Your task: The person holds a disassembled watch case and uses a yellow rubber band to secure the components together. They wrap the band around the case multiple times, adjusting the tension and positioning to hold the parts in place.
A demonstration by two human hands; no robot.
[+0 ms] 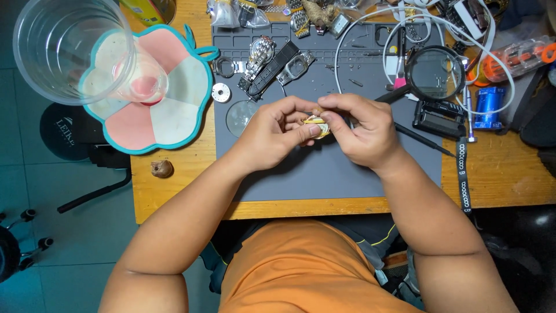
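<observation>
Low in the frame's centre, the person wears a plain orange short-sleeved shirt (307, 272) above dark trousers with a thin yellow-green stripe (379, 240). Both forearms bare, no rings or wristbands.
</observation>
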